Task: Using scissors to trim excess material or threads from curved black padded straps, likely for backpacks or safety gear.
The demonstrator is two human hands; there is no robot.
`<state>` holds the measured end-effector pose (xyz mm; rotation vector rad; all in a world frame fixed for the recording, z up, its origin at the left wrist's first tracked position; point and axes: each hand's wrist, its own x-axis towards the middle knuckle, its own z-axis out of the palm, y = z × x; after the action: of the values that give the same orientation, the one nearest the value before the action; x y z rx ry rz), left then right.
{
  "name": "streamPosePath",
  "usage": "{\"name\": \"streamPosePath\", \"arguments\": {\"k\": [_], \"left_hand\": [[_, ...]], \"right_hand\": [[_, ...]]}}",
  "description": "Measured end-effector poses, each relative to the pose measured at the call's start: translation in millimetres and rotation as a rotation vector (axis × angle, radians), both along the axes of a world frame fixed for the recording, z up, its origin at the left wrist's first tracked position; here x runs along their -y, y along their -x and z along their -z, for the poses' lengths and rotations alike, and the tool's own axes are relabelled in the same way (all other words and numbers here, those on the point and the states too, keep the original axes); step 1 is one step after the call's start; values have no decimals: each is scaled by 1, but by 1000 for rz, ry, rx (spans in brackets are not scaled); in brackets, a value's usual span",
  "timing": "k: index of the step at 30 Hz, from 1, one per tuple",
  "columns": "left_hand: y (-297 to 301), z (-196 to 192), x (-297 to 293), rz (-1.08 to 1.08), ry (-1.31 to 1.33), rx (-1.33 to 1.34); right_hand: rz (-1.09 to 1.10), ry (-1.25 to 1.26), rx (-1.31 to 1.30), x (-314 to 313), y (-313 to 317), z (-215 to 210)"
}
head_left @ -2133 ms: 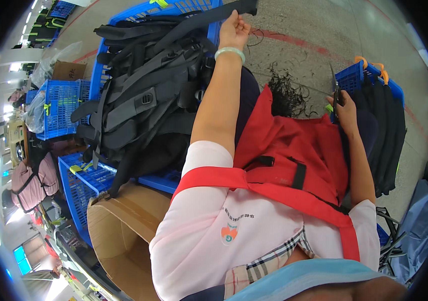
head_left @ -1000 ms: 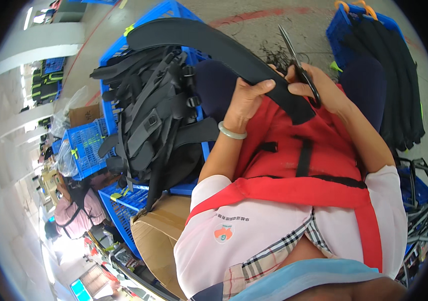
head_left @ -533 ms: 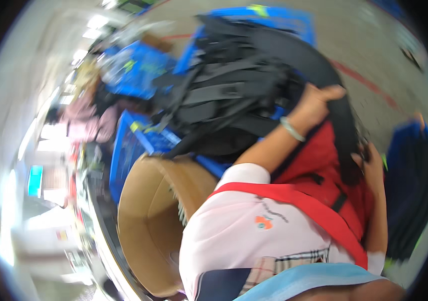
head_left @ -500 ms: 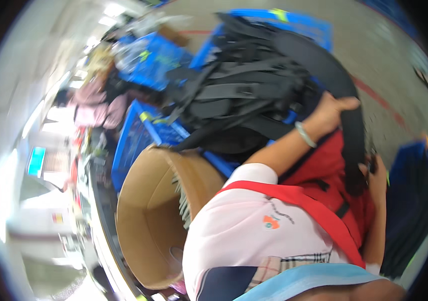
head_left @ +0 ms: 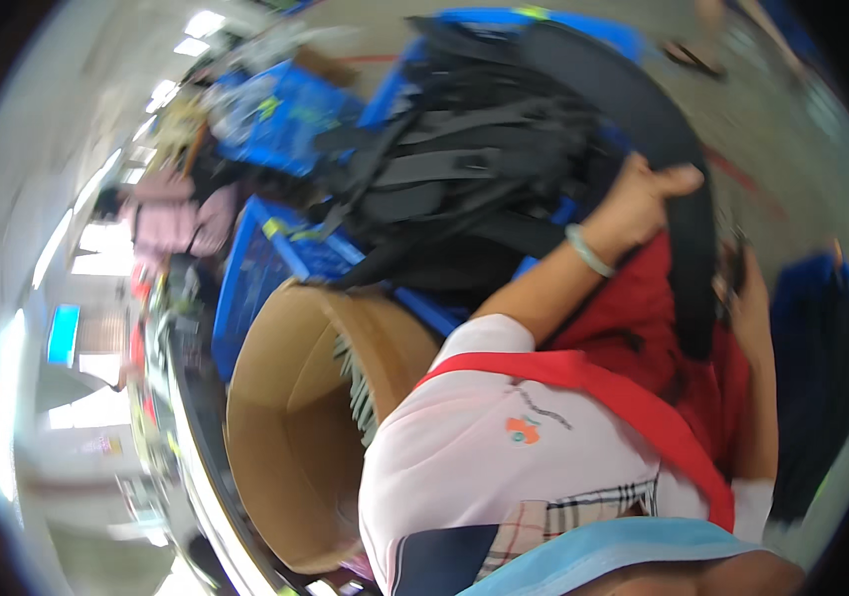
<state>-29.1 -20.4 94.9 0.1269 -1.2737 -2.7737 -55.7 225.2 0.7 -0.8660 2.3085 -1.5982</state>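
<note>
A long, curved black padded strap (head_left: 691, 238) arcs from the heap of black backpack pieces (head_left: 464, 159) down to my red apron (head_left: 633, 298). My left hand (head_left: 638, 204), with a pale bracelet at the wrist, is closed on the strap's inner edge, thumb laid outward across it. On the strap's other side is my right hand (head_left: 748, 283), its fingers closed round a small dark tool (head_left: 735, 260); blur hides its exact kind. The strap's lower end hangs between my forearms, against the apron.
Blue crates (head_left: 255, 263) stand under and around the black heap. An open cardboard box (head_left: 285, 437) is at my left, beside a long workbench. Dark fabric (head_left: 814, 387) lies to my right. At the top right another person's sandalled foot (head_left: 693, 62) shows on the floor.
My right hand and the dark tool have risen along the strap's outer edge. My left hand still holds the strap, slightly higher in view. A person's foot has come into view at the top right.
</note>
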Motion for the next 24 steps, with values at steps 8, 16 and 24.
{"name": "streamPosePath", "arguments": {"k": [8, 16, 24], "left_hand": [[-2, 24, 12, 100, -71, -114], [-10, 23, -6, 117, -60, -99], [-13, 24, -6, 104, -48, -91]], "right_hand": [[7, -252, 260, 22, -22, -77], [11, -144, 88, 31, -25, -78], [9, -154, 27, 31, -20, -66]]}}
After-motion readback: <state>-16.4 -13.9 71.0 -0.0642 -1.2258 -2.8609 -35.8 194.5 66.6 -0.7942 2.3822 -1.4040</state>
